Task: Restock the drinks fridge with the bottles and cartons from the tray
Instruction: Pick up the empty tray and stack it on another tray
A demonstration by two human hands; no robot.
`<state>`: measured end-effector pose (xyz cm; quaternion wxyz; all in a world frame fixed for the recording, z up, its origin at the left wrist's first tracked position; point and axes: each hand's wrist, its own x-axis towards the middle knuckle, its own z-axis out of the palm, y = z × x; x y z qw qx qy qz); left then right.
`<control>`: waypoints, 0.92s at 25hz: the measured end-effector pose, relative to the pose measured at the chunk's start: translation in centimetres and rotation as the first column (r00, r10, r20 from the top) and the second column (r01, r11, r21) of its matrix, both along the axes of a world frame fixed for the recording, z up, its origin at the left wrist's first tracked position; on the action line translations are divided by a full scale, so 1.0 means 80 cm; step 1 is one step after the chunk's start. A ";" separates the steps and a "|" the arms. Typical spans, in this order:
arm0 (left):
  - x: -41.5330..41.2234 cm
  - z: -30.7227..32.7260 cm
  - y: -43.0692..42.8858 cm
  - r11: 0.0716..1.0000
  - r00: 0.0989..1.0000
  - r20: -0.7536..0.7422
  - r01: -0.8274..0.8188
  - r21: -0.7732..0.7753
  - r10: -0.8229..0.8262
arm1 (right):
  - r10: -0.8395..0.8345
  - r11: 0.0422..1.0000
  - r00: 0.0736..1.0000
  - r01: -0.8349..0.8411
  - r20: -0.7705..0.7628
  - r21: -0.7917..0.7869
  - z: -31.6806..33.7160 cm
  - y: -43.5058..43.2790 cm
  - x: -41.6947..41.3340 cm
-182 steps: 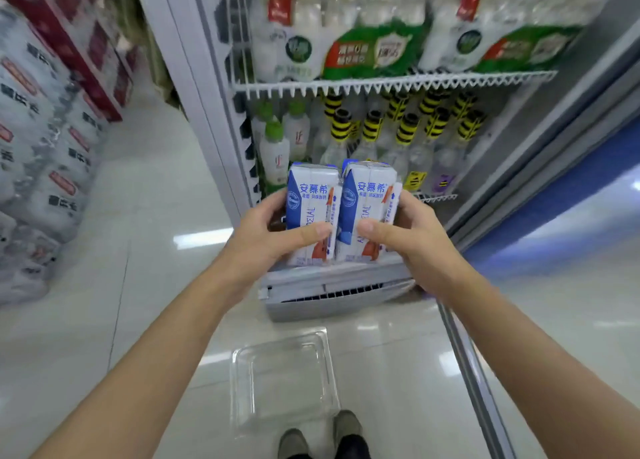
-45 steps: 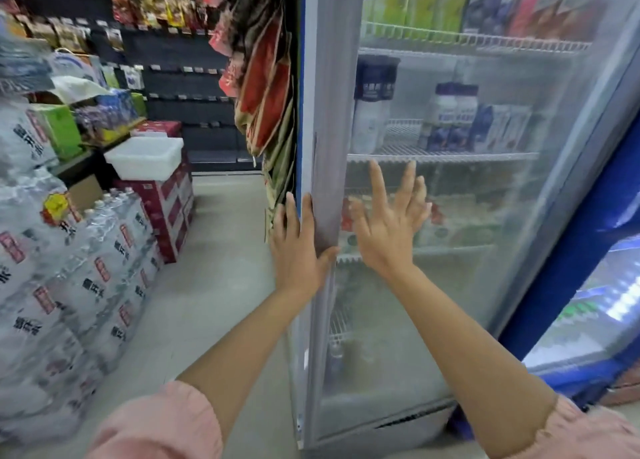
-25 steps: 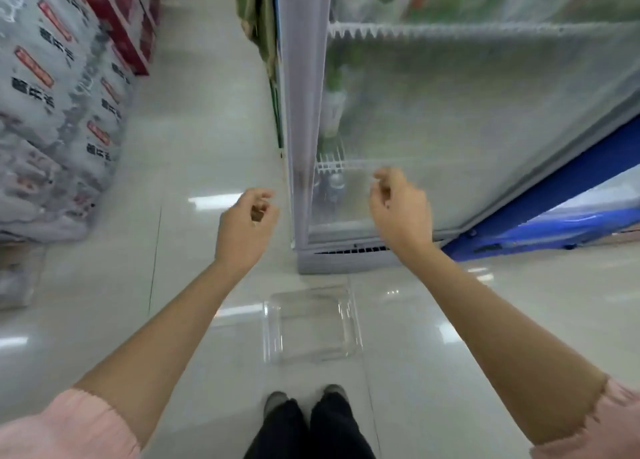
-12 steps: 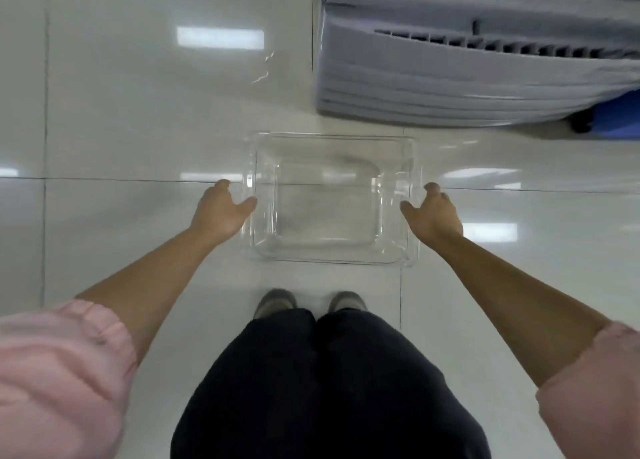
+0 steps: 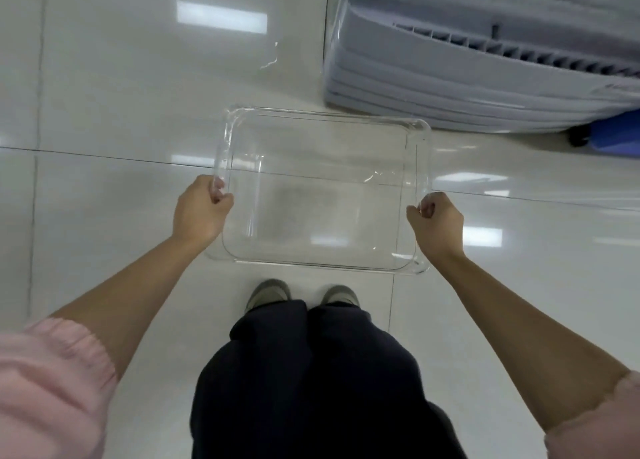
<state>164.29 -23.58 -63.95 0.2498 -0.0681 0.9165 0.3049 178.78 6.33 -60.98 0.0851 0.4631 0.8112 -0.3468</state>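
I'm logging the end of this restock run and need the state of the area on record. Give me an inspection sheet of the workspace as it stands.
Surface: glossy pale tiled floor, with light reflections.
Job's things: clear tray, with no bottles or cartons in it; fridge, only its grey base and vent grille in view.
Clutter: nothing seen.
Grippers: left hand closed on the tray's left rim; right hand closed on its right rim.
Cables: nothing seen.
Surroundings: blue object beside the fridge base; the person's shoes just behind the tray.
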 end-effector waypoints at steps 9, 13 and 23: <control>-0.004 0.401 -0.147 0.952 0.933 -0.192 -0.292 0.089 0.305 | 0.210 0.969 0.954 -0.233 -0.214 -0.088 0.379 -0.110 -0.083; -0.042 0.540 -0.213 0.926 0.899 -0.225 -0.359 0.115 0.376 | 0.295 0.946 0.918 -0.320 -0.265 -0.054 0.508 -0.164 -0.160; -0.281 0.707 -0.285 0.943 0.867 -0.371 -0.315 0.105 0.331 | 0.336 0.941 0.879 -0.330 -0.339 0.076 0.669 -0.232 -0.415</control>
